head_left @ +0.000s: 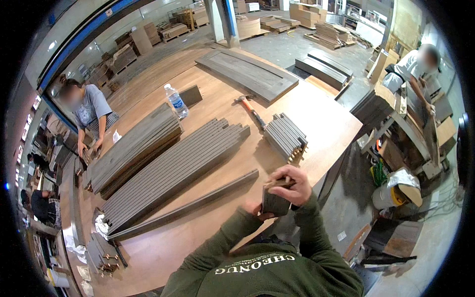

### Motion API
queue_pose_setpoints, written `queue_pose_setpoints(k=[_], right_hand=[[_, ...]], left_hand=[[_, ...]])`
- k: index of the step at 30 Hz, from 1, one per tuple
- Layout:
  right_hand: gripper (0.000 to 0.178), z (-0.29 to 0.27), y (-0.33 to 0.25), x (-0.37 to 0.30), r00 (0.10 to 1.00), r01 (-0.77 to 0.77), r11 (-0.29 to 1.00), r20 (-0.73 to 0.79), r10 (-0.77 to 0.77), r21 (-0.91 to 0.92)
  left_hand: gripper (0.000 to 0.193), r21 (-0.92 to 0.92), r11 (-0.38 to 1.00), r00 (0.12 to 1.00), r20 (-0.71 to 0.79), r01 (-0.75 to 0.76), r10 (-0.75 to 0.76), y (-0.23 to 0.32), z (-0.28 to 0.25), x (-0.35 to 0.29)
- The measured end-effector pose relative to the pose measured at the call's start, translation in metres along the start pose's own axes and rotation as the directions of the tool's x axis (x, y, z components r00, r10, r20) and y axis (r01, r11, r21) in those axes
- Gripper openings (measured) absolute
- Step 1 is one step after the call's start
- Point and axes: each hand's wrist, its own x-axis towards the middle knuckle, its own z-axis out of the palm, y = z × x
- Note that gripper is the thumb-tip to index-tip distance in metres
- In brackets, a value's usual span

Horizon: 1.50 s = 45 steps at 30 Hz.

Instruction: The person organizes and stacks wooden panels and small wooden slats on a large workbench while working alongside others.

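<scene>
Close to my body I hold a short dark-stained wooden piece (275, 204) at the table's near edge. My right hand (295, 185) is closed over its upper end, fingers bent across the top. Lower on the left side, my left hand (254, 206) grips it, its fingers partly hidden by the piece. Just beyond stands a bundle of short grey wooden rails (284, 132) with light dowels sticking out of their ends. One long narrow grey strip (198, 199) lies left of my hands, beside a row of long grey strips (173, 173).
On the table (316, 143) are a hammer (252, 111), a water bottle (176, 101), a framed panel (247, 74), stacked wide boards (136, 148) and more doweled pieces (102, 255). One person (96, 111) works at the far left, another (413, 69) at the right. A white bucket (387, 198) stands right.
</scene>
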Motion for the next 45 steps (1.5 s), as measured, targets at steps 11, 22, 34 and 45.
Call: queue_pose_setpoints(k=[11,22,34,45], right_hand=[[0.042,0.055,0.18,-0.021,0.884,-0.456,0.88,-0.182,0.431,-0.132],[0.036,0.061,0.194,-0.031,0.908,-0.394,0.875,-0.267,0.323,-0.282],[0.032,0.058,0.199,-0.017,0.933,-0.339,0.908,-0.212,0.291,-0.246],[0.105,0.114,0.127,0.02,0.902,-0.186,0.943,-0.429,0.053,-0.275]], left_hand=[[0.035,-0.457,0.836,0.713,-0.472,0.304,-0.518,-0.015,-0.097,0.033],[0.045,0.053,0.956,0.91,-0.324,0.29,-0.258,-0.035,-0.088,0.04],[0.041,0.438,0.897,0.915,-0.382,0.054,0.131,-0.11,-0.078,0.021],[0.021,0.357,0.854,0.874,-0.441,0.378,-0.202,-0.105,-0.066,0.002]])
